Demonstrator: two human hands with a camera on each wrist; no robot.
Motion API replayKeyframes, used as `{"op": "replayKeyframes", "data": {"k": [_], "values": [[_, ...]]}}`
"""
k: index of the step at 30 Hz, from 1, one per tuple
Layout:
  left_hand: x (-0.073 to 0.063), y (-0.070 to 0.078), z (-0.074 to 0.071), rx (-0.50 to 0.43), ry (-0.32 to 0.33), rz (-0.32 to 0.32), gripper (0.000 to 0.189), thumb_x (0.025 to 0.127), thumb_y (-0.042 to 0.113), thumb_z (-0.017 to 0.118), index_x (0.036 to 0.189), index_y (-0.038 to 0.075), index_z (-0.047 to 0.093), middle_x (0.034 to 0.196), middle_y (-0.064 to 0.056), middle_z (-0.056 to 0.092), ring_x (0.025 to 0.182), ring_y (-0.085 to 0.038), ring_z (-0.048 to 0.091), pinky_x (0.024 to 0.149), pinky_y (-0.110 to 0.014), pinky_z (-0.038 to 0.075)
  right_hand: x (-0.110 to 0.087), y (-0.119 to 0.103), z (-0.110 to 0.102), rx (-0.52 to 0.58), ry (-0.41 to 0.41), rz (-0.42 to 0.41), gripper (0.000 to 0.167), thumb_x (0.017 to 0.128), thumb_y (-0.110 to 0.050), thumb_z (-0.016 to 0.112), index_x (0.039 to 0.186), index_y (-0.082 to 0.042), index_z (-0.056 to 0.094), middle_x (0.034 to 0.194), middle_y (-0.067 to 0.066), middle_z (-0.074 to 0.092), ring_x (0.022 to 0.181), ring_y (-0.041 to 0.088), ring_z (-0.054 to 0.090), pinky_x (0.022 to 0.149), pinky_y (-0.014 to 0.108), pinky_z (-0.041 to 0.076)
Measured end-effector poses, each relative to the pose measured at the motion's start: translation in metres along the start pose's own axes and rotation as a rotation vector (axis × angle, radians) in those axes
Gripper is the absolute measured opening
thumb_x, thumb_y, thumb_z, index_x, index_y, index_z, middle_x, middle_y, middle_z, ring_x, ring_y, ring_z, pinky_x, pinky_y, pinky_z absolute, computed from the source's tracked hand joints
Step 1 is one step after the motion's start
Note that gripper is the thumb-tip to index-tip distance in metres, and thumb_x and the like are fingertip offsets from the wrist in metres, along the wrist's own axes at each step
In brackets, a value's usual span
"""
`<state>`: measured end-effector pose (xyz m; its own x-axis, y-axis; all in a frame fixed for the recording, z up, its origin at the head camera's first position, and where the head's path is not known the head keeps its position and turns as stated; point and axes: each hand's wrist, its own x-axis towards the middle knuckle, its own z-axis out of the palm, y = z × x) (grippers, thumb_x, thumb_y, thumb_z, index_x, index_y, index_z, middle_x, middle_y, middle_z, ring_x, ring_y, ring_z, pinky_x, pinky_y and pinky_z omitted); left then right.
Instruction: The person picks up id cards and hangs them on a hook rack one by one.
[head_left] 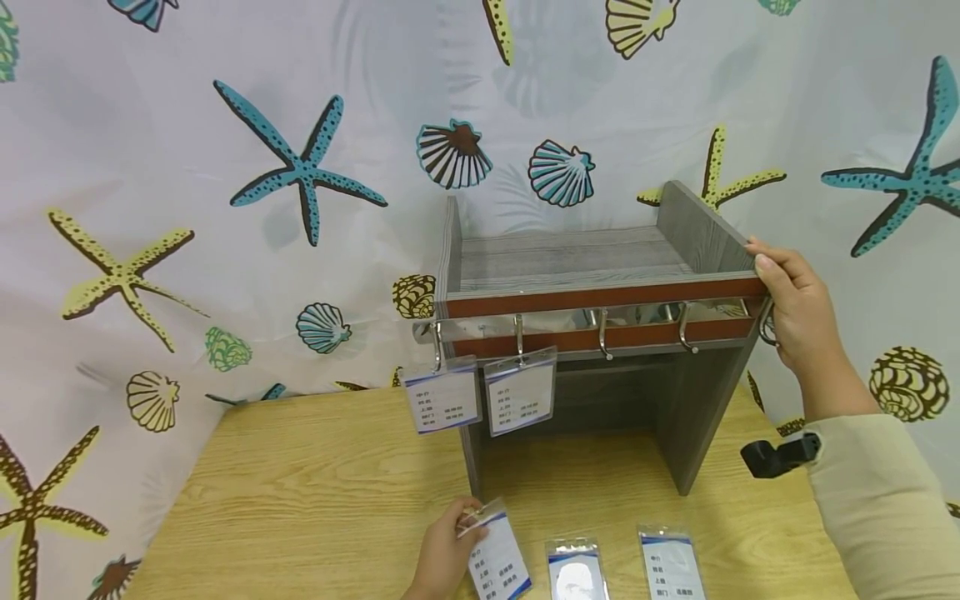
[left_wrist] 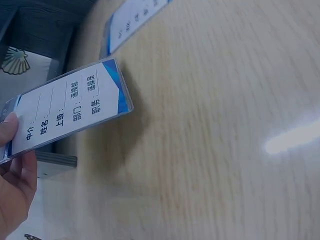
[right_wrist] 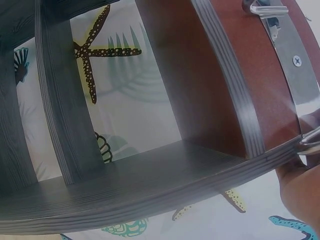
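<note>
In the head view my left hand (head_left: 448, 546) pinches the top end of a clear-sleeved ID badge (head_left: 498, 560) between thumb and fingers. Seen from the left wrist, that badge (left_wrist: 70, 106) is tilted above the table and throws a shadow on it. My right hand (head_left: 801, 312) grips the upper front corner of a grey wooden shelf rack (head_left: 712, 400) at its right side panel. A metal rail with several hooks (head_left: 602, 333) runs along the rack's reddish front. Two ID badges, a left one (head_left: 442, 398) and one beside it (head_left: 521, 396), hang from the two leftmost hooks.
On the wooden table (head_left: 322, 475), in front of the rack, lie two more ID badges, one in the middle (head_left: 576, 575) and one to the right (head_left: 670, 567). Behind the rack hangs a white curtain (head_left: 375, 100) printed with starfish and shells.
</note>
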<state>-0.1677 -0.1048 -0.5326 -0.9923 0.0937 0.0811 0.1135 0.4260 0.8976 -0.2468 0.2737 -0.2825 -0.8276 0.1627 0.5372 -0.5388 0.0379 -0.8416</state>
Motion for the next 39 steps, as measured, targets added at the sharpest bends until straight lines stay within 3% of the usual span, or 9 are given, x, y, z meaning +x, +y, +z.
{"op": "replayKeyframes", "data": {"k": [7,15,28,35,39], "values": [[0.002,0.025,-0.002,-0.039,0.009,0.072,0.024,0.078,0.004,0.06,0.101,0.008,0.057,0.087,-0.01,0.062,0.067,-0.012,0.058,0.056,-0.021,0.047,0.0,0.0,0.0,-0.027,0.008,-0.002,0.023,0.089,-0.021,0.049,0.109,-0.015,0.058,0.129,0.001,0.042,0.124,0.016,0.025,0.102,0.031,0.014],[0.004,0.059,-0.004,-0.028,0.029,0.163,0.022,0.08,0.004,0.058,0.102,0.007,0.058,0.084,-0.003,0.061,0.069,-0.01,0.055,0.058,-0.022,0.047,0.0,0.0,0.0,0.016,0.005,-0.01,0.022,0.088,-0.019,0.049,0.107,-0.014,0.059,0.128,0.001,0.043,0.124,0.016,0.026,0.098,0.021,0.021],[0.007,0.113,-0.007,-0.123,-0.029,0.272,0.023,0.082,0.004,0.055,0.104,0.008,0.058,0.085,-0.004,0.061,0.066,-0.012,0.053,0.056,-0.023,0.046,0.0,0.001,0.0,0.016,0.003,-0.008,0.022,0.088,-0.02,0.05,0.108,-0.014,0.059,0.128,0.0,0.042,0.124,0.017,0.026,0.097,0.02,0.024],[0.008,0.141,-0.01,-0.18,-0.022,0.273,0.02,0.082,0.008,0.058,0.102,0.01,0.059,0.088,-0.002,0.06,0.074,-0.011,0.053,0.06,-0.022,0.045,0.0,0.0,0.0,0.011,0.008,-0.008,0.022,0.088,-0.02,0.05,0.107,-0.014,0.059,0.128,0.002,0.042,0.124,0.017,0.026,0.098,0.023,0.021],[0.004,0.166,-0.015,-0.224,-0.024,0.292,0.018,0.081,0.002,0.058,0.099,0.004,0.059,0.089,-0.007,0.061,0.077,-0.014,0.055,0.063,-0.023,0.046,0.0,0.0,0.001,0.022,0.01,-0.018,0.022,0.088,-0.019,0.05,0.107,-0.014,0.06,0.127,0.002,0.044,0.123,0.017,0.026,0.098,0.021,0.021]]}}
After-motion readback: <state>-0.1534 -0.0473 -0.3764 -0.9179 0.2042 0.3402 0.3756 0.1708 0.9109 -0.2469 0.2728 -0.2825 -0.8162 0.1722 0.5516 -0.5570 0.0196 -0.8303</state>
